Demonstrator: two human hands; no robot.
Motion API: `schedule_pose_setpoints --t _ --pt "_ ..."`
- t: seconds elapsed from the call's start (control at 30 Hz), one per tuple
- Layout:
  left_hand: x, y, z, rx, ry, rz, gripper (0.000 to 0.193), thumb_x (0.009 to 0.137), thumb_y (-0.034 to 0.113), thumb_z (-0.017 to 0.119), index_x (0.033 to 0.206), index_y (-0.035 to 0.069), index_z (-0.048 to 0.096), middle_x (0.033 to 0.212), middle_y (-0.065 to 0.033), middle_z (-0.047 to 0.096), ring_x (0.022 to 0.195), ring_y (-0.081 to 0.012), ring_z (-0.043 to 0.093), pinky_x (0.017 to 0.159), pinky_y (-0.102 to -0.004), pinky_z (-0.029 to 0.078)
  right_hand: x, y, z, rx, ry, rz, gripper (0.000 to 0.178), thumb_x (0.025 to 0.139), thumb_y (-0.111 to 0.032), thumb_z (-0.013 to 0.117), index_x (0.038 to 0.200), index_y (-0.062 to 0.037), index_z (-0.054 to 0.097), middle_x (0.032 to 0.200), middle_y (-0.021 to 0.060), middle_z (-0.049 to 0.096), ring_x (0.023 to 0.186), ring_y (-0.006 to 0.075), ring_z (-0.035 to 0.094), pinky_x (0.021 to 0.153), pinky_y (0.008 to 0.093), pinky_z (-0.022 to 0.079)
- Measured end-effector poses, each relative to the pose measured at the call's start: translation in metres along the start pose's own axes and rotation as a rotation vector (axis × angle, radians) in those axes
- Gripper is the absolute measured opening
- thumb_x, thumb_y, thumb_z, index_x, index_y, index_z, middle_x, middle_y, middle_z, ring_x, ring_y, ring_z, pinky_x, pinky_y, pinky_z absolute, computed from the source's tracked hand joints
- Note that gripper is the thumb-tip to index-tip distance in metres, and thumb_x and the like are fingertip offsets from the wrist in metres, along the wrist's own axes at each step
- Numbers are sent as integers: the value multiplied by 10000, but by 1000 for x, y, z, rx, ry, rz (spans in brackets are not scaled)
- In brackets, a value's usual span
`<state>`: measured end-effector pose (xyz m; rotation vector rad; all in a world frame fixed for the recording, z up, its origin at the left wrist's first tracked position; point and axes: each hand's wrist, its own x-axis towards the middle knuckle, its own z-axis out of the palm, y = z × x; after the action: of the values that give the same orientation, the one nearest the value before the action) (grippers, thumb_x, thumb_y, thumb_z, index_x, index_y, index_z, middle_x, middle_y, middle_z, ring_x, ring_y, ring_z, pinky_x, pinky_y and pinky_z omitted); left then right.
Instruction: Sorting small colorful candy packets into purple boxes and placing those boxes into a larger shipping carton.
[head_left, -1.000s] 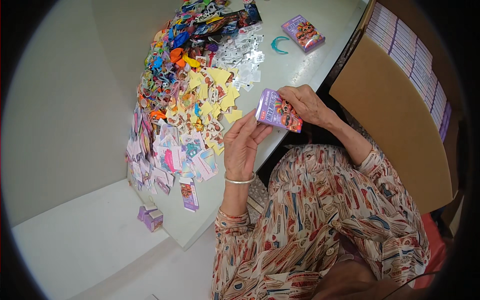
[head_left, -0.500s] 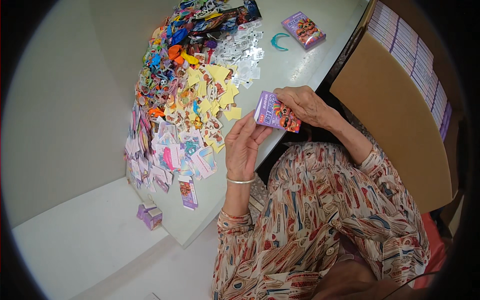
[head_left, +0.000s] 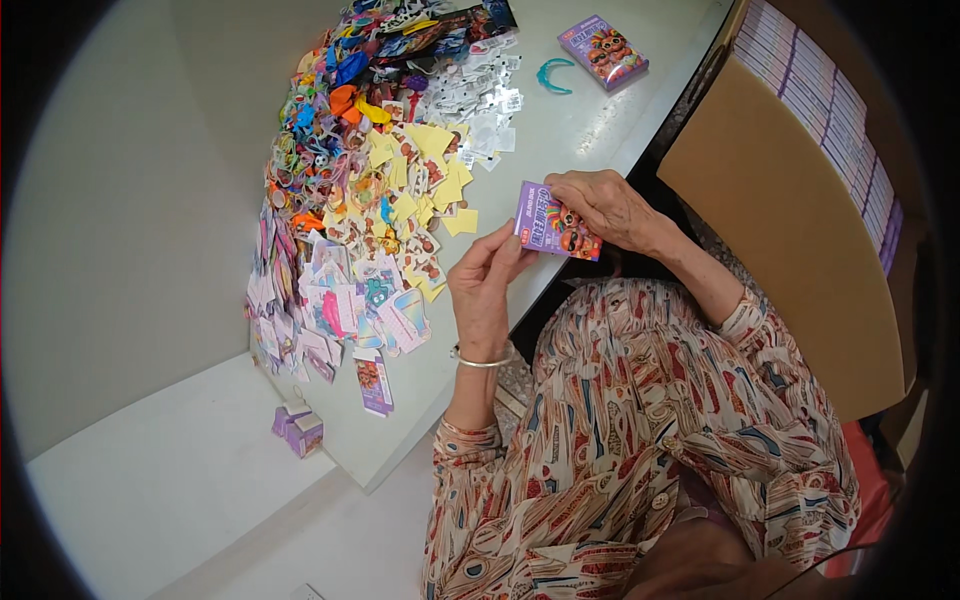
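One purple box (head_left: 556,226) between left hand (head_left: 486,288), right hand (head_left: 608,211); both clamped on it.

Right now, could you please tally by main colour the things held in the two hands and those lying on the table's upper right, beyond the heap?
Purple: 2 (held box, table box)
Teal: 1 (curved piece)
Total: 3
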<state>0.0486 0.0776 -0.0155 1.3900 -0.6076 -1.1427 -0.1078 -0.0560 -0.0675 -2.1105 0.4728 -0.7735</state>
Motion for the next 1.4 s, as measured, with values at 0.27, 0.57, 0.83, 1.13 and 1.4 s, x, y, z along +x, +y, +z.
schedule_pose_setpoints --t 0.27,0.57,0.83,1.13,1.4 --pt "3 -19 3 333 54 341 239 937 23 563 1168 -38 579 1025 -82 639 891 -93 593 758 -222 493 1 1 5 -58 46 -38 168 938 -114 447 990 39 495 884 175 578 802 360 583 684 410 487" --pt "4 -16 11 261 51 238 234 917 -15 578 1143 -48 530 979 -46 635 829 -50 566 716 -177 451 -1 -5 7 -54 46 32 171 934 -130 474 1011 12 529 889 178 595 827 351 599 684 410 490" --pt "-6 -17 11 275 95 172 189 901 -32 592 1075 -53 519 979 -65 643 842 -61 588 731 -174 462 -7 -2 19 -99 163 29 200 939 -212 539 986 -19 547 796 160 597 732 337 615 603 417 489" --pt "-13 -20 -4 194 109 -14 137 882 -25 620 1000 -47 553 936 -73 637 825 -87 603 743 -200 497 -8 -4 23 -215 159 -41 193 912 -217 581 954 -33 539 753 121 571 694 298 613 573 387 494" --pt "-6 -24 -19 452 71 16 154 852 66 691 910 -31 586 770 -8 618 683 -53 552 605 -204 464 -7 -5 24 -248 167 -56 208 902 -235 601 917 -42 526 712 112 575 670 295 619 550 395 490"
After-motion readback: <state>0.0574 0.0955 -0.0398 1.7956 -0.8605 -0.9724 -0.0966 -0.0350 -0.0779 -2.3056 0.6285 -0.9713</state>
